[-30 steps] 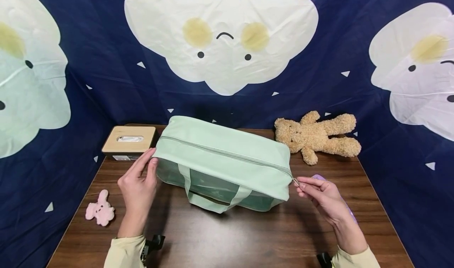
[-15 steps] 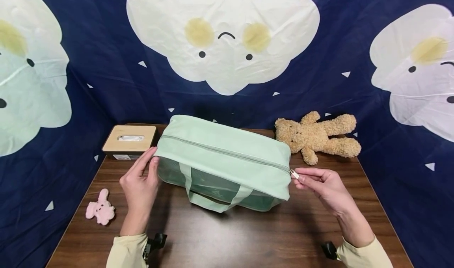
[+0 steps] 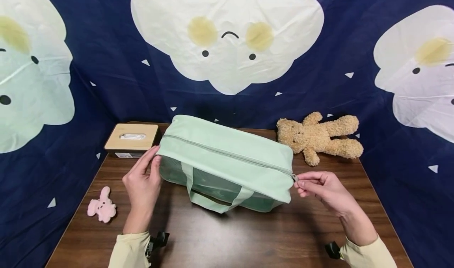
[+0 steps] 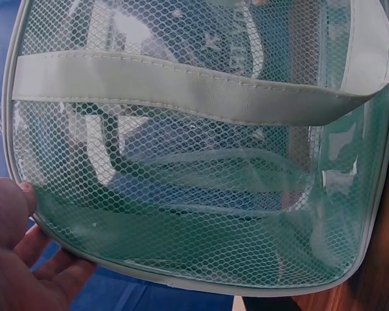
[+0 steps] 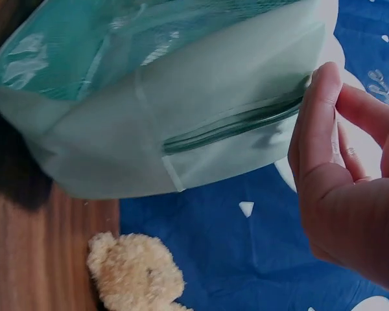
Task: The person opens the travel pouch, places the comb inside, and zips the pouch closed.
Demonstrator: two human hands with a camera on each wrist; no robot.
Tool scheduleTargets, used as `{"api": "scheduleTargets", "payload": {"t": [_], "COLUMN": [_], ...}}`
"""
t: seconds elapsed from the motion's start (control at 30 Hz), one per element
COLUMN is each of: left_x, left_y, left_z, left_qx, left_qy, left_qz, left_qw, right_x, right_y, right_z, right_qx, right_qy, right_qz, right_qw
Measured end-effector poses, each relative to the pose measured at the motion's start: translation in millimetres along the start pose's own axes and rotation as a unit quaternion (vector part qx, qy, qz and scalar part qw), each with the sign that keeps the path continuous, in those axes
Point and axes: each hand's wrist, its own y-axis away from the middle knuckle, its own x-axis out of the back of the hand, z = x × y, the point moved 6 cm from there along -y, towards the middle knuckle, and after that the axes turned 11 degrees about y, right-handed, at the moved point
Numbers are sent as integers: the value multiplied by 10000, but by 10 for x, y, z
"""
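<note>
A mint-green zip bag [image 3: 227,142] with a see-through mesh front and a strap handle [image 3: 213,203] stands on the table, its top zipper running along its length. My left hand [image 3: 143,185] holds the bag's left top corner, thumb on the front and fingers round the edge; the left wrist view shows this hand [image 4: 26,249] at the piping. At the bag's right end my right hand [image 3: 324,191] pinches the zipper pull [image 3: 295,177] between thumb and fingers. In the right wrist view the fingers of this hand [image 5: 350,168] mostly hide the pull.
A tissue box [image 3: 132,138] with a wooden lid stands behind my left hand. One tan teddy bear [image 3: 317,138] lies at the back right. A small pink plush toy [image 3: 102,205] lies on the brown table [image 3: 230,244] at left. Blue cloud-print cloth [image 3: 227,102] hangs behind.
The bag and left hand keep their places, with only a slight shift of the view. My right hand stays at the zipper's right end; the pull, tilted and visible earlier, now lies mostly under the fingers.
</note>
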Motion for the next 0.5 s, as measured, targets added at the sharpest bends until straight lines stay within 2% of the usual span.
{"api": "scheduleTargets", "payload": {"t": [0.13,0.3,0.5], "left_x": [-13,-12,-8], "left_y": [-5,-2,10], "left_z": [3,1,-12], "left_qx": [10,18,43], "left_qy": [35,88,96], "left_qz": [-2,16,51], "left_qw": [10000,10000,9999], "right_x": [-33,-96,-137], "right_y": [-57,-136,-211], "right_z": [-106,-200,-286], "right_qx": [48,-89,-402], "right_qy": [178,521,1342], "right_qz": [-31,12,200], "right_qw": [9998,9986,9899]}}
